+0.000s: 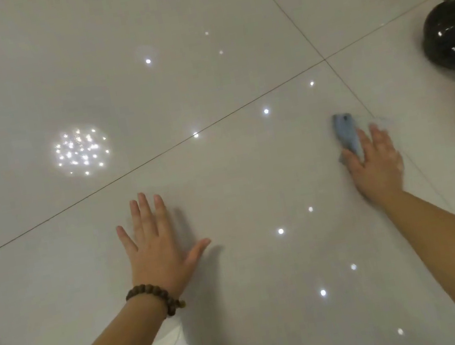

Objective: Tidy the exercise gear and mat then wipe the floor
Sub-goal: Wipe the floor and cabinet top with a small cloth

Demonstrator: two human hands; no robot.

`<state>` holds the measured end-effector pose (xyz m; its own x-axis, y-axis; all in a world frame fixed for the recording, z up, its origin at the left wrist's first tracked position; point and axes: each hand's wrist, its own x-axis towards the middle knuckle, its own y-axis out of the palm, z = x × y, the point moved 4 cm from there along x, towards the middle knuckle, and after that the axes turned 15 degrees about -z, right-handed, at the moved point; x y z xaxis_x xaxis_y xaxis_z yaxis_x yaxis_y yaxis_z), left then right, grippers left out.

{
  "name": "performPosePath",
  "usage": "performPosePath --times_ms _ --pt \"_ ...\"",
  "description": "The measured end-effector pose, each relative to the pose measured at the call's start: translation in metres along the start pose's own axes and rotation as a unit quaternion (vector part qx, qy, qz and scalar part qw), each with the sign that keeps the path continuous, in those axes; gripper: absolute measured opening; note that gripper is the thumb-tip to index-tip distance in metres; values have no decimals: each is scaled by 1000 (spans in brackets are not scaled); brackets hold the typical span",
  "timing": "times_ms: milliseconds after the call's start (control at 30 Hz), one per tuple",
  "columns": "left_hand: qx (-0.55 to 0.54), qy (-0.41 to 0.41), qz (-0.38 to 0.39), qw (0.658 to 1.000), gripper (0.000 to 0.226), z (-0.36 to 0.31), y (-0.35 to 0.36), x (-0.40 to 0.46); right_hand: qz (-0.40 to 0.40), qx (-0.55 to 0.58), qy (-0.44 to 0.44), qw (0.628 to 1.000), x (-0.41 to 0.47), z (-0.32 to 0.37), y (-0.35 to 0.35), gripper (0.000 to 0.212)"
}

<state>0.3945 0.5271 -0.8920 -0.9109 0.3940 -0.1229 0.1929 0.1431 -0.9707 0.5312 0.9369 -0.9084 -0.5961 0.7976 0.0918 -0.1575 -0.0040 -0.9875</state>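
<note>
Two bare hands rest on the glossy white tiled floor (pixel 201 56) in the head view. Near left, the left hand (pixel 154 244) lies flat, fingers straight and spread, a brown bead bracelet (pixel 154 297) on its wrist. Further right, the right hand (pixel 375 165) presses a blue cloth (pixel 344 130) to the tile, fingers straight over it though blurred. Far right stands a shiny black rounded object (pixel 453 35).

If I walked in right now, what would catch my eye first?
Two bare hands on a glossy pale tiled floor: the right hand presses a blue-grey cloth to the tiles, blurred. The left hand, with a beaded bracelet, lies flat with its fingers spread. A shiny black rounded object sits at the far right.
</note>
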Motion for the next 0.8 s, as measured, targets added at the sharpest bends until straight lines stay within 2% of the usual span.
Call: performPosePath --times_ms 100,133,167,200,233,300,367,433,500,533,567,633,667,700,733,800 --pt "5 7 20 1000 111 -4 20 -33 25 -2 217 976 -1 -19 -8 64" --pt "-1 13 34 999 110 -7 28 -43 23 5 259 966 -4 -1 -5 61" --pt "-9 17 49 999 109 -9 34 -51 20 5 264 964 -9 25 -2 59" --pt "-10 23 60 998 108 -12 40 -58 22 9 230 973 -20 57 4 58" --pt "-4 28 71 997 107 -15 45 -64 19 17 160 987 -36 90 12 58" --pt "8 18 87 996 112 -16 49 -67 -7 46 -36 998 -87 155 19 59" --pt "12 9 110 994 130 -18 45 -64 4 84 -225 971 -141 186 16 57" --pt "7 -2 142 990 140 -19 40 -62 50 116 -349 929 -161 173 11 56" --pt "16 5 169 985 144 -21 38 -60 44 94 -372 922 -147 128 9 57" --pt "25 11 180 983 145 -21 37 -61 19 70 -330 941 -136 97 9 58" --pt "34 15 185 982 146 -21 36 -62 3 44 -253 966 -124 59 5 58" --pt "43 21 184 982 146 -23 35 -63 8 15 -27 999 -113 -19 -10 58" --pt "49 24 182 982 146 -24 35 -64 19 8 84 996 -115 -46 -19 57" --pt "55 26 180 982 145 -24 35 -64 31 2 159 987 -122 -56 -25 57" --pt "60 28 178 982 145 -24 34 -64 35 -10 187 982 -131 -51 -28 57" --pt "64 28 176 982 145 -25 31 -66 20 -12 148 989 -152 -13 -26 55"
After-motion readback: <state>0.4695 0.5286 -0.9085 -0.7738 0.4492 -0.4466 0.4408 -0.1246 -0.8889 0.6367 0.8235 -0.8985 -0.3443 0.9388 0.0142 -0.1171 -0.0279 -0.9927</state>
